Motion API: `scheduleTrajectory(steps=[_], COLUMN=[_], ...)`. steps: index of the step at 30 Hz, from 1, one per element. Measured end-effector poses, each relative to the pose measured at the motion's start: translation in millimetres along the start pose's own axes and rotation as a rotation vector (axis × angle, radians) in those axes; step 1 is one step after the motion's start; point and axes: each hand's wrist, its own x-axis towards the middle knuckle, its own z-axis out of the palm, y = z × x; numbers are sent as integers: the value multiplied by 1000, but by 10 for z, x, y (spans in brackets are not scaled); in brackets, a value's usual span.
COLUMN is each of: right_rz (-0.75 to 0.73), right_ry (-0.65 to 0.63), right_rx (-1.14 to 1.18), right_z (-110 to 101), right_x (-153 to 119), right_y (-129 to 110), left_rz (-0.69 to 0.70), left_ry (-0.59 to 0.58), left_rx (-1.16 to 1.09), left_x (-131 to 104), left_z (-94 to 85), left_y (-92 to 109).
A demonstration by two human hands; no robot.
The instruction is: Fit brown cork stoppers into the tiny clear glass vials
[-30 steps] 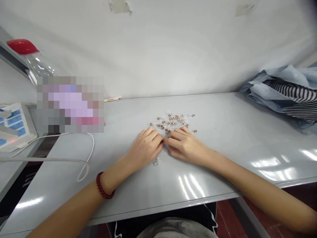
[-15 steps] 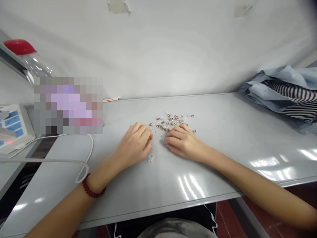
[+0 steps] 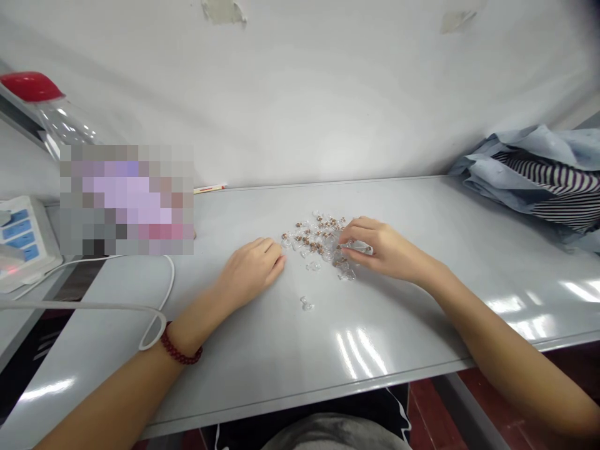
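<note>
A loose pile of small clear pieces with brown bead-like ends (image 3: 312, 237) lies mid-table; their exact kind is too small to tell. My right hand (image 3: 377, 247) is at the pile's right side, thumb and fingers apart, with clear pieces beneath and between them. Left of the pile, my left hand (image 3: 250, 269) rests on the table, its fingers together and curled down. Whatever may be under its fingertips is hidden. Nearer me lies a separate clear piece (image 3: 307, 304), and another clear piece (image 3: 347, 275) sits below my right thumb.
The grey table (image 3: 225, 375) meets a white wall. At left are a power strip (image 3: 25, 237), a white cable (image 3: 162, 312), a red-capped clear bottle (image 3: 65, 122) and a blurred-out object. A thin pen-like stick (image 3: 209, 189) lies by the wall. A blue bag (image 3: 529, 169) holds striped cloth at right.
My right hand has moved right and opened, and more clear pieces show at the pile's near side. The brown piece at my left fingertips no longer shows. The separate clear piece lies farther right.
</note>
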Motion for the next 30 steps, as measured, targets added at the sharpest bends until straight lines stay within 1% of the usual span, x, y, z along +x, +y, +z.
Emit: scheduleTrajectory(steps=[3, 6, 8, 11, 13, 16, 18, 21, 24, 26, 28, 30], right_rz=[30, 62, 83, 85, 75, 67, 79, 55, -61, -158, -242, -298], right_ry=[-68, -209, -294, -360, -372, -367, -352, -281, -142, -37, 65, 158], right_rx=[84, 105, 45, -99, -176, -261, -288, -172, -16, 7, -24, -74], right_z=[-97, -147, -146, -102, -63, -10, 29, 124, 265, 359, 430, 470], right_x=[-30, -59, -76, -98, -107, -114, -114, -113, -115, -118, -120, -117], right_y=[-47, -142, -198, -259, -292, -344, -374, -402, -417, -428, -443, -461], left_rz=[17, 13, -4, -35, -26, 15, 42, 124, 254, 298, 295, 258], left_ry=[11, 0, -19, -18, 29, 161, 246, 313, 286, 269, 279, 274], left_rx=[39, 20, 6, -4, -5, -1, -30, -130, -230, -267, -287, -313], left_x=[-7, -9, -13, -18, -13, 8, 20, 16, -6, -21, -29, -33], left_z=[-17, -31, -39, -53, -68, -107, -143, -191, -205, -190, -167, -151], left_y=[-22, -44, -58, -61, -44, 22, 99, 263, 454, 558, 619, 631])
